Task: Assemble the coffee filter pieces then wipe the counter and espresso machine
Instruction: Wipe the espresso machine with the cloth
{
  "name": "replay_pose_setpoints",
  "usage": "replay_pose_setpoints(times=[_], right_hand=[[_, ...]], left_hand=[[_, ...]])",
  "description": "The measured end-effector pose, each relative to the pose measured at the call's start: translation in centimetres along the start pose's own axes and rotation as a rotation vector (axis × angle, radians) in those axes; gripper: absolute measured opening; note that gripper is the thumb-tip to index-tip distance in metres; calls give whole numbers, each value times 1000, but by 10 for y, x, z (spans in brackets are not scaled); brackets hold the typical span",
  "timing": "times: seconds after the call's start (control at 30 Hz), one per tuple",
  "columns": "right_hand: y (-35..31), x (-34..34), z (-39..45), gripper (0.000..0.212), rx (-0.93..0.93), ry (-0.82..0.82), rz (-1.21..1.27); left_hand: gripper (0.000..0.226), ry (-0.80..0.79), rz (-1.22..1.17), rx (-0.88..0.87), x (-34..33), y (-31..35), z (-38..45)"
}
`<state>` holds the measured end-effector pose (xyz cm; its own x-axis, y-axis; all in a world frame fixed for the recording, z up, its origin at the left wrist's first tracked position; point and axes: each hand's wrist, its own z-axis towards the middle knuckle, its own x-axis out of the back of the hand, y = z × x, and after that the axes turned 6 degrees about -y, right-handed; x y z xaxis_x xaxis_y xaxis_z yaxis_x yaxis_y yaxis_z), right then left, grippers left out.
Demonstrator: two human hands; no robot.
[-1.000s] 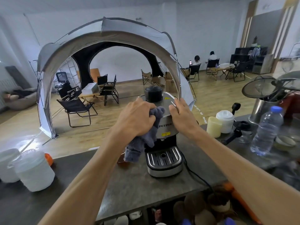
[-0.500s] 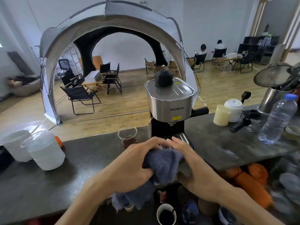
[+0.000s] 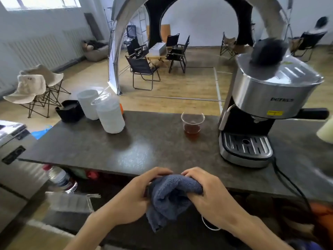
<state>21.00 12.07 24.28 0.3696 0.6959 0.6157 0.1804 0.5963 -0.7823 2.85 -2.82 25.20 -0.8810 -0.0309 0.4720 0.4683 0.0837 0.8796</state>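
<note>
1. Just off the near edge of the counter [image 3: 111, 152], I have both hands bunched around the blue-grey cloth [image 3: 171, 195]: my left hand [image 3: 133, 197] is closed on its left side and my right hand [image 3: 209, 193] is closed on its right side, fingers curled over the top fold.
2. I judge the cloth soft, light and limp. It will not hold a shape, so a pinch at one corner would leave most of it dangling. A loose tail already hangs below my hands.
3. Best hold, as I see it: gather it into a flat pad under one palm, fingers spread over the top, so the face that meets the stone is broad and the tail is tucked in.
4. Its pile looks thick and fluffy, like terry or microfibre, dull slate blue, folded over itself in a rounded lump. I cannot tell whether it is damp.
5. On the counter, the espresso machine [image 3: 266, 105] stands at the right, well apart from my hands, steel-bodied with a black knob on top and a slotted drip tray [image 3: 246, 145] at its foot. It looks heavy and steady enough to take a wipe without sliding.
6. A clear cup [image 3: 192, 123] with a little brown liquid stands just left of the machine; it looks light and easy to tip, so I would wipe around it.
7. Two white stacks of cups [image 3: 108, 114] stand at the counter's far left.
</note>
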Motion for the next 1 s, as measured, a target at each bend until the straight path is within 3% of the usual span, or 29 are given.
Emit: replay_pose_setpoints(times=[0.13,0.23,0.37,0.43,0.5,0.57,0.63,0.67,0.83,1.0], right_hand=[[1,-52,22,11,-43,-114,-2],[1,-92,37,38,-61,-171,-11],[1,-143,62,34,-125,-219,30],[2,-168,73,29,-198,-217,41],[3,-192,84,26,-256,-206,33],[3,-213,92,26,-300,-193,13],[5,-231,100,29,-348,-191,17],[6,-237,102,31,-378,-201,27],[14,-245,111,40,-441,-209,-8],[43,-247,106,50,-426,-71,-111]], left_hand=[[57,122,69,169,8,-68,-32],[41,154,120,314,15,-116,-55],[26,176,-168,487,23,-167,-80],[21,264,-332,565,28,-184,-87],[21,351,-338,565,33,-197,-94],[25,335,-207,490,35,-208,-101],[64,230,55,465,35,-219,-107],[74,197,220,464,36,-227,-107],[36,144,676,368,60,-252,-76],[40,186,810,167,71,-259,-52]])
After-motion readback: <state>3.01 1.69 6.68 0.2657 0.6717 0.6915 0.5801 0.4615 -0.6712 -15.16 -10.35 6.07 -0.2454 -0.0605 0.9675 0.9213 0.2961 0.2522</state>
